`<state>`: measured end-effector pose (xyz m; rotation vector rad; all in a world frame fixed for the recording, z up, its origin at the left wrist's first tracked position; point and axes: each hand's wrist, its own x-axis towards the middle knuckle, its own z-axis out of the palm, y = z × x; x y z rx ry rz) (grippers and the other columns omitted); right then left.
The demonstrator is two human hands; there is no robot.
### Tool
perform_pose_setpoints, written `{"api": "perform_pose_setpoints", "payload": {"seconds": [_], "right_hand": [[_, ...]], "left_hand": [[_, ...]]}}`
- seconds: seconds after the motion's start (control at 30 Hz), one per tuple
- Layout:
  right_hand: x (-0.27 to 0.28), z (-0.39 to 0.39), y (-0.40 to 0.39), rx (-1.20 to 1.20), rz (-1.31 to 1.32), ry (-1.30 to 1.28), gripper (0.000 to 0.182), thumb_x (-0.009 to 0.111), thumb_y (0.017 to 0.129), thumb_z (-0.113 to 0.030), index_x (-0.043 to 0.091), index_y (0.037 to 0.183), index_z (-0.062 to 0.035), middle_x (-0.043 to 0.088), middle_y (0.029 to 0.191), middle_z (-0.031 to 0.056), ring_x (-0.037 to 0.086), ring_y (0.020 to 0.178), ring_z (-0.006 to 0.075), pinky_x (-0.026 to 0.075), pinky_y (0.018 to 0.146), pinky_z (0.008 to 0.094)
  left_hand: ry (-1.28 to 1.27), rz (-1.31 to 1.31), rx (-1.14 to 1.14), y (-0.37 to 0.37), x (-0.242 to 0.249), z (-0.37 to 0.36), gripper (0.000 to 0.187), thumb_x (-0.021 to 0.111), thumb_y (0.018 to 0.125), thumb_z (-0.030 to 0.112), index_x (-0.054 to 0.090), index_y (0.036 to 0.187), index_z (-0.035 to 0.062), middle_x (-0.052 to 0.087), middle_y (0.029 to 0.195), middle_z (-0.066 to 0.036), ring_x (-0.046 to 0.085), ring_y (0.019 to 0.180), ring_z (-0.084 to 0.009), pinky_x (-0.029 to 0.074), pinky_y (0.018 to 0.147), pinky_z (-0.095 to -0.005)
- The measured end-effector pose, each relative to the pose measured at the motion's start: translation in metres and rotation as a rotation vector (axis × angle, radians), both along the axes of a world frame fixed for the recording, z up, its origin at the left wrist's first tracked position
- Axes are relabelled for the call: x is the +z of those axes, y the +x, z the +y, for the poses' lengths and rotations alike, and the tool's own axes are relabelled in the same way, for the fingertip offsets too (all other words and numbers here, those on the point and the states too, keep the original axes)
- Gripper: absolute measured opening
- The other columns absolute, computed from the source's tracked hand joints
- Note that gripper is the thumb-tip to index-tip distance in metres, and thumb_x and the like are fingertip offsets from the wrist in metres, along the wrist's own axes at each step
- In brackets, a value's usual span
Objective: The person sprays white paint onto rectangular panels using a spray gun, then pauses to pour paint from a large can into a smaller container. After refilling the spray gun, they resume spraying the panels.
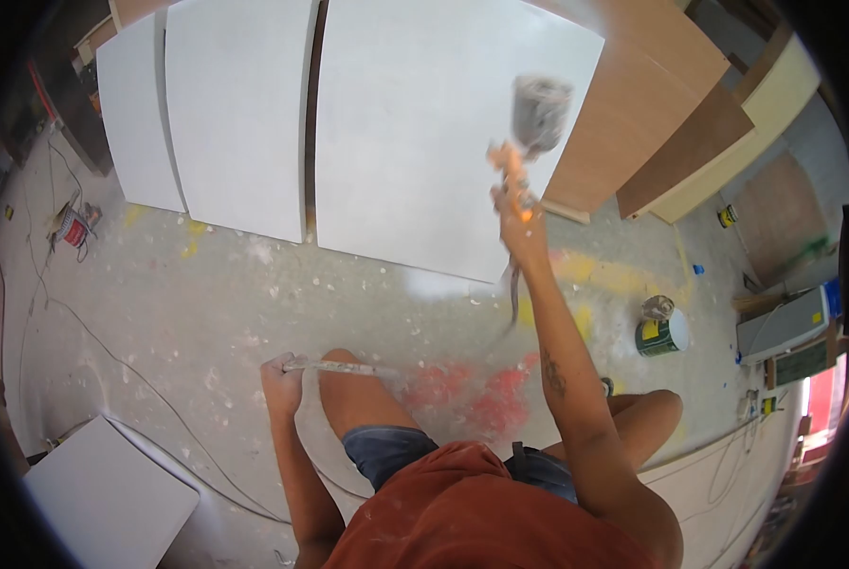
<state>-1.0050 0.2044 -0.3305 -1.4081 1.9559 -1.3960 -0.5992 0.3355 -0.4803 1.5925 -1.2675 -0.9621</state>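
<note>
My right hand point(517, 213) is raised and closed around the handle of a paint spray gun point(510, 166), blurred by motion. The gun's grey cup point(541, 109) is in front of the right part of a large white panel point(415, 133). A dark hose point(514, 299) hangs below the gun. Over by my left knee, my left hand point(280, 372) is closed on a pale, paint-crusted length of hose point(339, 367). Its far end fades over the floor, so I cannot see whether it joins the gun's hose.
Two more white panels point(239, 114) lean alongside, with brown boards point(633, 104) at the right. A green paint can point(661, 337) stands on the spattered floor point(254, 284). Cables point(149, 375) cross at the left, near a red-and-white can point(71, 228) and another white board point(111, 493).
</note>
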Motion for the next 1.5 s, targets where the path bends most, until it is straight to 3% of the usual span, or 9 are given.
{"api": "perform_pose_setpoints", "payload": {"seconds": [0.17, 0.23, 0.33, 0.4, 0.67, 0.87, 1.03, 1.17, 1.5], "right_hand": [[0.045, -0.017, 0.005, -0.054, -0.060, -0.275, 0.025, 0.062, 0.098, -0.019, 0.062, 0.102, 0.0055, 0.053, 0.072, 0.0048, 0.048, 0.069, 0.0141, 0.044, 0.064, 0.0342], [0.028, -0.018, 0.001, 0.008, 0.009, -0.485, 0.017, 0.062, 0.098, -0.021, 0.061, 0.095, -0.0043, 0.046, 0.064, -0.0025, 0.039, 0.050, 0.0047, 0.035, 0.047, 0.0252], [-0.021, 0.012, 0.000, 0.017, -0.098, -0.122, 0.020, 0.061, 0.098, -0.024, 0.061, 0.098, -0.0038, 0.051, 0.065, -0.0005, 0.043, 0.050, 0.0067, 0.037, 0.045, 0.0262], [-0.060, 0.039, 0.001, 0.035, -0.064, 0.085, 0.033, 0.067, 0.094, -0.029, 0.063, 0.095, 0.0038, 0.059, 0.071, 0.0061, 0.054, 0.064, 0.0150, 0.045, 0.059, 0.0354], [-0.142, 0.084, -0.006, 0.216, -0.312, 0.762, 0.033, 0.068, 0.091, -0.033, 0.061, 0.082, -0.0016, 0.057, 0.065, 0.0044, 0.050, 0.045, 0.0132, 0.039, 0.040, 0.0310], [-0.050, 0.010, -0.002, 0.016, -0.067, 0.324, 0.035, 0.070, 0.091, -0.032, 0.062, 0.087, 0.0016, 0.062, 0.073, 0.0066, 0.056, 0.060, 0.0162, 0.045, 0.053, 0.0353], [0.036, -0.026, 0.010, 0.024, -0.078, -0.229, 0.024, 0.061, 0.097, -0.021, 0.062, 0.097, 0.0038, 0.053, 0.067, 0.0026, 0.046, 0.058, 0.0118, 0.040, 0.054, 0.0319], [0.033, -0.023, 0.010, 0.017, -0.123, -0.400, 0.024, 0.062, 0.098, -0.022, 0.062, 0.095, 0.0023, 0.048, 0.065, 0.0004, 0.043, 0.057, 0.0072, 0.036, 0.053, 0.0288], [-0.128, 0.078, 0.015, 0.173, -0.170, 0.594, 0.033, 0.068, 0.092, -0.032, 0.060, 0.080, -0.0015, 0.055, 0.065, 0.0032, 0.050, 0.050, 0.0139, 0.041, 0.046, 0.0338]], "left_hand": [[-0.025, -0.087, 0.036, 0.001, 0.003, 0.000, 0.040, 0.067, 0.086, 0.010, 0.038, 0.060, 0.0014, 0.023, 0.063, -0.002, 0.028, 0.062, -0.0085, 0.024, 0.050, -0.0325], [-0.039, -0.057, 0.047, 0.004, -0.001, -0.001, 0.040, 0.067, 0.086, 0.010, 0.038, 0.060, 0.0013, 0.023, 0.063, -0.002, 0.028, 0.062, -0.0086, 0.024, 0.051, -0.0327], [-0.030, -0.038, 0.066, 0.003, 0.000, 0.002, 0.039, 0.067, 0.085, 0.010, 0.037, 0.061, 0.0008, 0.022, 0.063, -0.002, 0.028, 0.062, -0.0090, 0.025, 0.051, -0.0332], [-0.010, -0.049, 0.083, 0.004, 0.003, 0.004, 0.039, 0.067, 0.085, 0.009, 0.037, 0.061, 0.0004, 0.022, 0.064, -0.002, 0.028, 0.062, -0.0093, 0.025, 0.051, -0.0334], [-0.035, -0.015, 0.038, 0.012, -0.008, 0.009, 0.040, 0.067, 0.085, 0.009, 0.036, 0.060, 0.0017, 0.023, 0.062, -0.001, 0.027, 0.061, -0.0089, 0.024, 0.050, -0.0337], [-0.029, 0.015, 0.039, 0.010, -0.003, 0.009, 0.042, 0.067, 0.085, 0.009, 0.035, 0.059, 0.0030, 0.023, 0.063, 0.002, 0.027, 0.061, -0.0080, 0.023, 0.050, -0.0330], [-0.018, 0.001, -0.008, 0.011, 0.000, 0.010, 0.039, 0.066, 0.085, 0.009, 0.038, 0.059, 0.0018, 0.024, 0.061, 0.001, 0.028, 0.061, -0.0078, 0.023, 0.050, -0.0324], [-0.046, 0.025, -0.012, 0.009, 0.001, 0.009, 0.037, 0.065, 0.084, 0.009, 0.039, 0.060, 0.0005, 0.024, 0.061, -0.002, 0.028, 0.061, -0.0081, 0.024, 0.050, -0.0330], [-0.027, -0.014, -0.008, 0.018, -0.004, 0.012, 0.040, 0.065, 0.084, 0.008, 0.035, 0.059, 0.0018, 0.021, 0.062, -0.002, 0.027, 0.060, -0.0089, 0.023, 0.050, -0.0338]]}}
